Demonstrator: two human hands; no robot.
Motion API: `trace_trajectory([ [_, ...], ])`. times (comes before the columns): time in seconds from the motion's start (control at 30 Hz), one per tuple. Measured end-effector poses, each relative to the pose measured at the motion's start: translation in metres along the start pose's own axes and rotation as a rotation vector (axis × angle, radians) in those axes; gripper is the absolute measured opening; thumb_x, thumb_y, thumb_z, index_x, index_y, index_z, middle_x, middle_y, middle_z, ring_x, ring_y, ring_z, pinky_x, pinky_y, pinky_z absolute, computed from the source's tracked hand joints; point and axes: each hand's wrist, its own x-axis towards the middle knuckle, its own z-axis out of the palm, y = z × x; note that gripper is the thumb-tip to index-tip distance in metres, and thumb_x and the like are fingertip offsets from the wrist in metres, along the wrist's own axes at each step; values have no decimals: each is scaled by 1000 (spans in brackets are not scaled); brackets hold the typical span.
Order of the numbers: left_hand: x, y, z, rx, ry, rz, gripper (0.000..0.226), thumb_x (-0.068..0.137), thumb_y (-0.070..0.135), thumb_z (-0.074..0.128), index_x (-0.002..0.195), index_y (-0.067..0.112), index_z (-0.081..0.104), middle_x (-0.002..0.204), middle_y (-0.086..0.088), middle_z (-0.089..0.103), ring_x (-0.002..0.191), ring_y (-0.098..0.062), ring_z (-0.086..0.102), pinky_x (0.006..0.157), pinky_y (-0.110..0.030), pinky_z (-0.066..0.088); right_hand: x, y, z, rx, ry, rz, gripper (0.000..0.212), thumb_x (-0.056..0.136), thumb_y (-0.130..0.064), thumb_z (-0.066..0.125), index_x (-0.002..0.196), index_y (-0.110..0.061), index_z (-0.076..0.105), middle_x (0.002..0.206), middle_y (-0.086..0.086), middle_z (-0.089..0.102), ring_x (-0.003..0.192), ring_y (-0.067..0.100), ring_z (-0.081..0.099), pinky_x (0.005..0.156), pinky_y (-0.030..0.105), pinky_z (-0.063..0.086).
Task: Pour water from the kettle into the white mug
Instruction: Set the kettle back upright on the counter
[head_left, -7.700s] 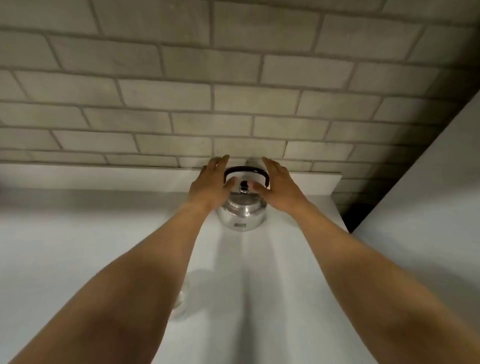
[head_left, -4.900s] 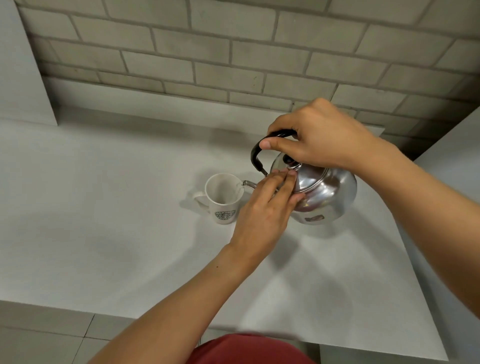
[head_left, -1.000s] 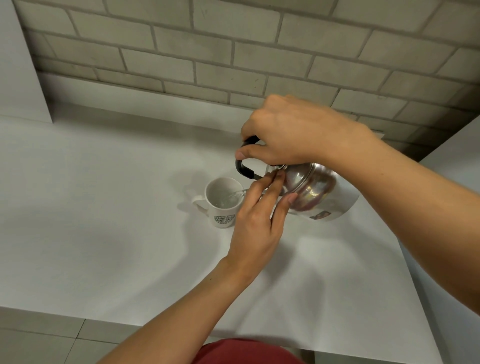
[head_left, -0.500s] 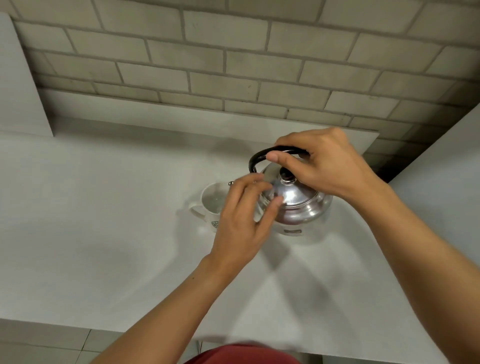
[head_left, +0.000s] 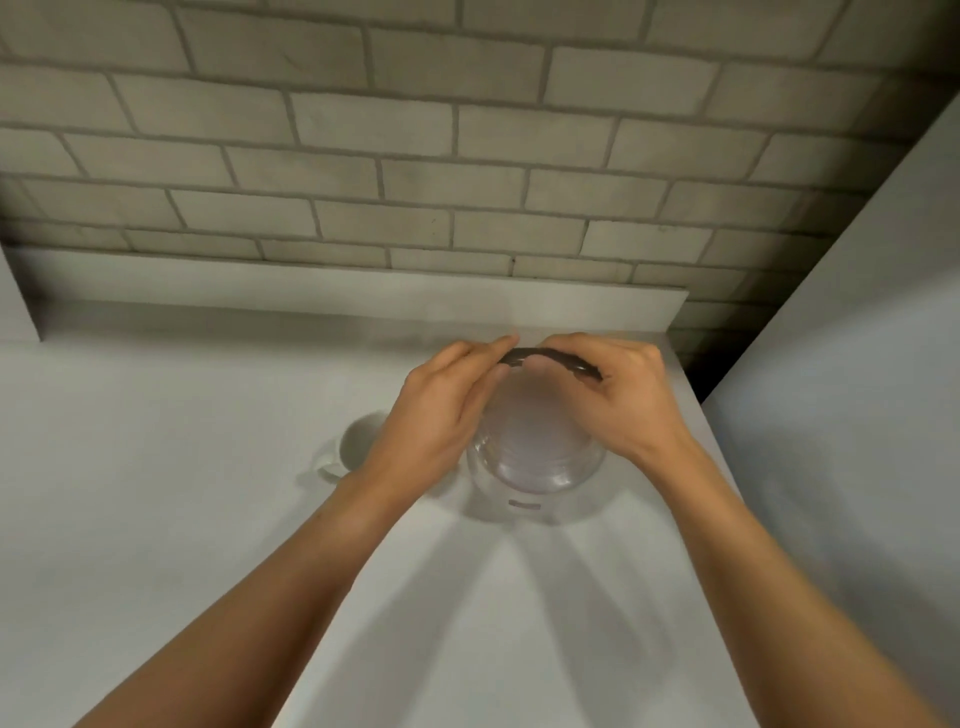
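The steel kettle (head_left: 535, 460) stands upright on the white counter (head_left: 182, 493), motion-blurred. Its black handle (head_left: 548, 358) arches over the lid. My right hand (head_left: 623, 400) is closed around the right part of that handle. My left hand (head_left: 436, 415) pinches the handle's left end between fingers and thumb. The white mug (head_left: 358, 441) stands on the counter just left of the kettle, its handle pointing left. My left hand and wrist cover the mug's right side. The kettle's spout and the mug's contents are hidden.
A grey brick wall (head_left: 415, 156) rises behind a low white ledge (head_left: 311, 286) at the counter's back. A tall white panel (head_left: 857, 415) borders the counter on the right, with a dark gap at its back corner. Another white panel (head_left: 15, 306) stands far left.
The kettle went from tilted over the mug to upright on the counter. My left hand moved from the lid to the handle's left end. The camera tipped upward.
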Motion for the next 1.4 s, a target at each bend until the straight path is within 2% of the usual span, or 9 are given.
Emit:
trace_trajectory([
  [0.2,27,-7,1,31,-82,25,33,105,22,57,137,21,65,118,-1,69,103,-13,66,92,-19,48,8,21,6,52,-33,82,23,96,-44,69,106,-27,80,91,-28,72,84,-15,66,77,2,44],
  [0.33,52,-23,6,100,-55,30,30,105,22,56,132,19,68,115,-4,70,97,-15,67,87,-7,43,29,43,11,60,-213,153,34,101,-51,56,124,-33,72,107,-28,72,102,-12,64,85,3,42],
  [0.43,82,-45,8,179,-70,28,29,105,20,56,131,16,68,114,-7,72,96,-21,69,87,-14,45,50,71,21,41,-314,185,45,104,-56,45,138,-32,64,125,-15,71,113,-1,61,96,16,45],
  [0.53,151,-106,26,219,-60,-32,28,105,15,56,129,13,70,106,-9,72,93,-26,69,87,-23,51,109,134,53,-83,-392,253,48,108,-53,34,144,-32,57,118,-12,63,115,12,57,97,34,49],
  [0.63,161,-125,25,188,-42,-65,28,105,16,54,129,16,68,107,-9,71,86,-28,72,82,-44,61,120,145,61,-169,-427,265,49,107,-54,28,145,-36,52,118,-11,58,117,17,56,93,42,50],
  [0.77,173,-148,36,140,-82,-156,26,105,25,52,126,24,67,107,-7,69,87,-26,72,85,-48,60,128,164,80,-162,-503,285,43,110,-42,34,146,-27,53,124,-2,62,114,23,60,92,36,48],
  [0.87,179,-160,40,105,-113,-204,24,105,25,55,125,27,67,105,-4,68,79,-24,74,85,-45,59,129,171,90,-139,-490,283,39,111,-31,39,144,-20,57,114,-1,61,109,27,61,84,30,42],
  [1.1,175,-172,45,52,-85,-210,24,104,22,57,125,27,67,108,-3,69,82,-27,74,85,-47,61,131,173,97,-155,-481,224,38,110,-23,44,143,-12,59,112,13,65,102,34,63,89,43,52],
  [1.4,177,-189,52,16,-9,-202,23,104,21,58,121,34,64,109,-1,68,84,-24,72,80,-47,64,140,176,99,-130,-462,189,38,108,-18,49,144,-13,60,107,14,64,94,31,63,83,39,52],
])
